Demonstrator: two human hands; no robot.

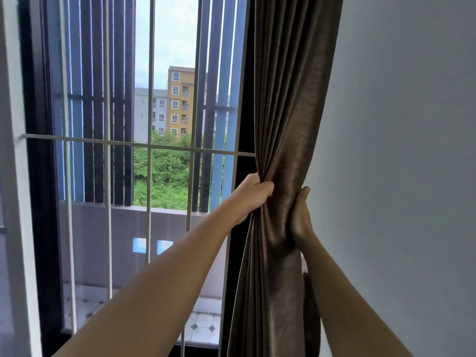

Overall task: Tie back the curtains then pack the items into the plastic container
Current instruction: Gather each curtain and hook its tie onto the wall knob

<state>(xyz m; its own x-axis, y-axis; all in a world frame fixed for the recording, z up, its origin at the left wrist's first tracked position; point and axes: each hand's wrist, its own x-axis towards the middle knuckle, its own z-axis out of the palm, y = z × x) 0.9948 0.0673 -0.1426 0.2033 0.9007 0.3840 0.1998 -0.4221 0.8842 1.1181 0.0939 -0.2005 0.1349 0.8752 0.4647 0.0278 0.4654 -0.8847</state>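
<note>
Barred window (149,145) ahead of me, grey wall (399,150) to the right, brown curtain (288,124) gathered between them at the window's right edge, my left grip (253,191) clenched on its folds, my right grip (301,215) curled round its other side.

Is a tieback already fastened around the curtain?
No, the curtain is held bunched only by the left hand and right hand; no band or cord shows around it.
</note>
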